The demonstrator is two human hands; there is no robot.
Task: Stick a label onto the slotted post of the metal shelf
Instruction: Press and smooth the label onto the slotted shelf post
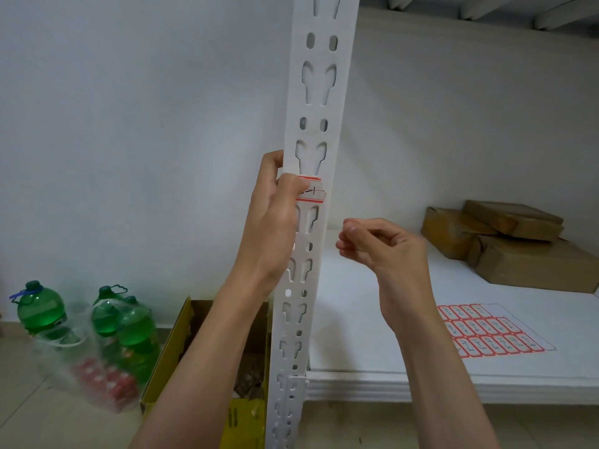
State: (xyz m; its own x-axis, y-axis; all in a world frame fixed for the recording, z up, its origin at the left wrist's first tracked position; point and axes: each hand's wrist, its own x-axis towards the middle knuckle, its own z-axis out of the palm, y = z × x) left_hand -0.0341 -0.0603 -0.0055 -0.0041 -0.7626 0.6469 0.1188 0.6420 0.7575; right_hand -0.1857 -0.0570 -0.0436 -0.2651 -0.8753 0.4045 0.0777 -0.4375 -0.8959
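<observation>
My left hand and my right hand are both bare: no gloves, no rings, no watch or band at either wrist. My forearms are bare too, uncovered all the way down to the bottom edge of the view, with no sleeve or cuff showing. My fingernails are short and plain where they can be seen.
</observation>
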